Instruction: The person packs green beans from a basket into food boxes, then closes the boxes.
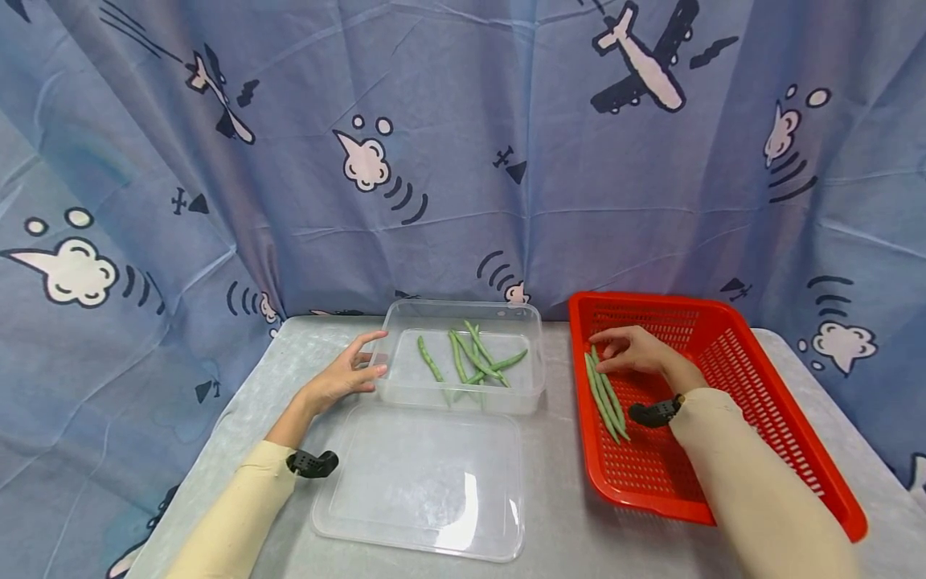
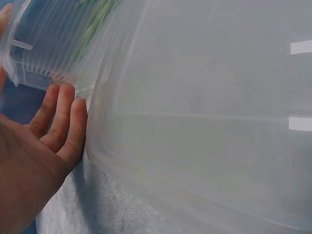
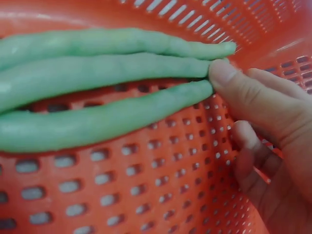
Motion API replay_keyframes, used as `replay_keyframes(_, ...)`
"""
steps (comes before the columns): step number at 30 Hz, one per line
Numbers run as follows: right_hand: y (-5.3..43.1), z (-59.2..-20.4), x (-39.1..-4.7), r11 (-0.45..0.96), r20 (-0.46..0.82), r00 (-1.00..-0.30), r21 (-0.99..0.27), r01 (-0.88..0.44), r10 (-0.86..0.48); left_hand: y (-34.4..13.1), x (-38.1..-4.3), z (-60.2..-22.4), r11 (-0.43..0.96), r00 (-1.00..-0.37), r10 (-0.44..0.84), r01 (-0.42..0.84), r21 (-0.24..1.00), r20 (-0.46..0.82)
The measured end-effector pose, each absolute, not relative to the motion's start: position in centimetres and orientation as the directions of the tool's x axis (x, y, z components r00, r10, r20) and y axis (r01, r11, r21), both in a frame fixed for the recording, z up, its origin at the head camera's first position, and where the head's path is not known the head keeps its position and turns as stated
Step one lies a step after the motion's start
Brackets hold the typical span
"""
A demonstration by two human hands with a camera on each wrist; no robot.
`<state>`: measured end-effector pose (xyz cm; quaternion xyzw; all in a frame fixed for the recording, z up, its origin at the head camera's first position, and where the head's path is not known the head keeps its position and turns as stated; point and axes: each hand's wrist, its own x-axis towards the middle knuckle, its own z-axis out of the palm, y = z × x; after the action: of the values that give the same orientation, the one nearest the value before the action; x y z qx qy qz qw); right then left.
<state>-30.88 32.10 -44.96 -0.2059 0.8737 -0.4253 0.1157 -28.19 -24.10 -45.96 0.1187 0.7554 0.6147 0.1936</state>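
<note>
Inside the red basket, my right hand [image 1: 633, 351] pinches the tip of a green bean [image 3: 112, 68] with the thumb at its end. Two more green beans lie alongside it, at the basket's left side. At the left, my left hand [image 1: 346, 374] rests its spread fingertips on the side of a clear plastic container [image 1: 535, 394]. Loosely extended fingers [image 2: 62, 114] show against the container wall in the left wrist view. Several green beans [image 1: 432, 359] lie scattered and crossed on the container's bottom.
A flat translucent lid [image 1: 412, 474] lies on the grey tabletop [image 1: 553, 458] in front of the container. The red basket [image 1: 647, 507] has slotted, raised walls and stands at the right. A blue patterned curtain [image 1: 448, 161] hangs behind the table.
</note>
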Motion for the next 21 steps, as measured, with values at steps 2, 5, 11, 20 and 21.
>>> replay_keyframes(2,32.03,-44.72,-31.05,0.558,-0.065,-0.879,-0.794,-0.241,-0.472,-24.09,-28.20,-45.90,0.217,-0.896,0.421,-0.053,0.975,-0.142)
replay_keyframes(5,32.12,-44.56,-31.27,0.568,-0.096,-0.866,-0.789,-0.234,-0.490,-24.07,-28.18,-45.82,0.215,-0.892,0.430,-0.046,0.976,-0.137)
replay_keyframes(11,32.47,-44.72,-31.29,0.561,-0.110,-0.859,-0.797,-0.225,-0.500,-23.83,-28.11,-45.80,0.204,-0.889,0.438,-0.045,0.978,-0.132)
replay_keyframes(20,32.23,-44.41,-31.11,0.554,-0.106,-0.884,-0.811,-0.188,-0.456,-24.10,-28.21,-45.94,0.214,-0.893,0.428,-0.049,0.976,-0.139)
replay_keyframes(21,32.18,-44.38,-31.10,0.556,-0.106,-0.883,-0.809,-0.191,-0.457,-24.13,-28.21,-45.96,0.215,-0.893,0.429,-0.049,0.975,-0.140)
